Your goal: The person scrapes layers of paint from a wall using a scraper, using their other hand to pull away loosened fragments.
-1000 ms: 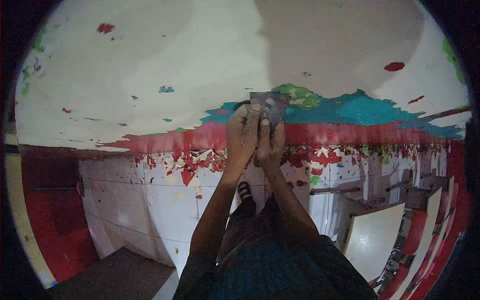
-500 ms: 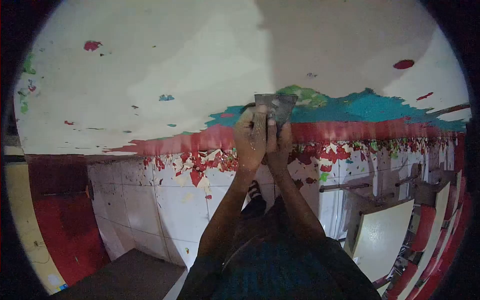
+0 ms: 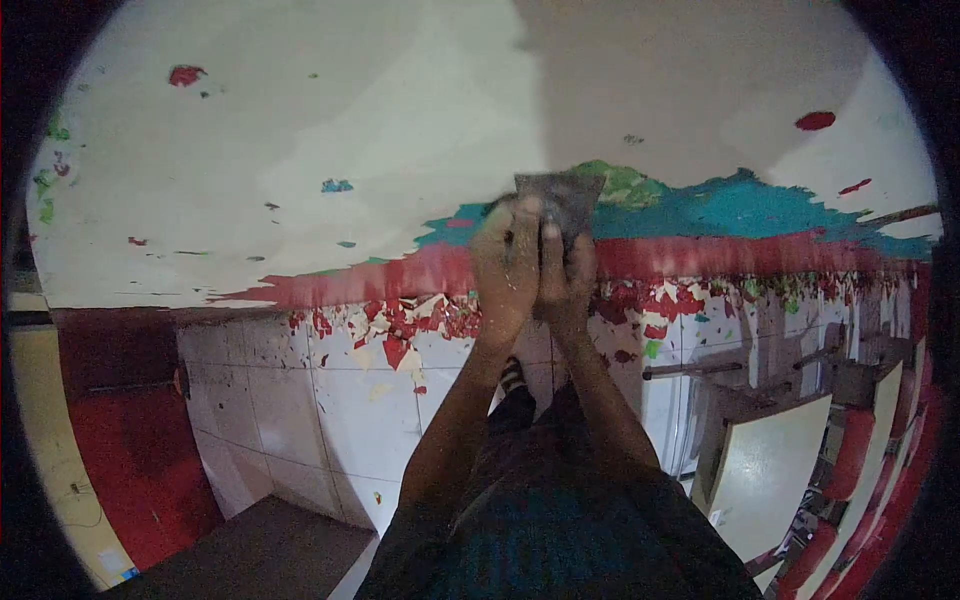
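Head view: a wall (image 3: 300, 130) fills the upper half of the frame, mostly bare off-white where paint has been stripped. Small flecks of red, green and blue are left scattered across it, among them a red spot (image 3: 184, 74) at upper left and another red spot (image 3: 815, 120) at upper right. A ragged band of teal paint (image 3: 740, 205) is seen along the lower part of the wall, with a red band (image 3: 360, 280) directly below it running the full width.

A scraper (image 3: 560, 200) is held flat against the wall at the upper edge of the teal paint, its wide blade pointing up. The left hand (image 3: 507, 262) and the right hand (image 3: 567, 275) are pressed together just below the blade, fingers curled tight around the handle, which is hidden by them. Both hands are dusted with pale grit.

Below the red band, white floor tiles (image 3: 330, 400) are seen, littered with red and pale paint chips (image 3: 400, 325) heaped along the foot of the wall. A foot in a sandal (image 3: 512, 375) is visible between the forearms. At left, a red panel (image 3: 130, 450) stands beside a yellow edge. At right, stacked furniture with pale boards (image 3: 765, 470) and red trim is crowded close to the wall.
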Demonstrator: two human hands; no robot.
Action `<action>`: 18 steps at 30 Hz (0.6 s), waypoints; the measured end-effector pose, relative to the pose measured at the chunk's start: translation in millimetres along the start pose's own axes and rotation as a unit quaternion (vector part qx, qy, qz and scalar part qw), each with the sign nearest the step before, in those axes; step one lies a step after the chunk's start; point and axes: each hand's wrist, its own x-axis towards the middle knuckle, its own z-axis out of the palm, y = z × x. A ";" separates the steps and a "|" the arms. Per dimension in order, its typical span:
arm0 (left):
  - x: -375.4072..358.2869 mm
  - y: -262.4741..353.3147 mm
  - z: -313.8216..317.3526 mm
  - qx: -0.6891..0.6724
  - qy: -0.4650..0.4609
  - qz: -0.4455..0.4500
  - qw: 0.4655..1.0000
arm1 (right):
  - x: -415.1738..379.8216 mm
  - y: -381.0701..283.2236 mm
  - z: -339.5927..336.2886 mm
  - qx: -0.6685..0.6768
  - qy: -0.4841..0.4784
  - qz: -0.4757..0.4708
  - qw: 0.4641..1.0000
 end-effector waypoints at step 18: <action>-0.2 -1.2 0.0 -0.038 -0.014 0.007 0.999 | -15.7 25.8 -9.8 -0.263 -0.004 -0.135 0.955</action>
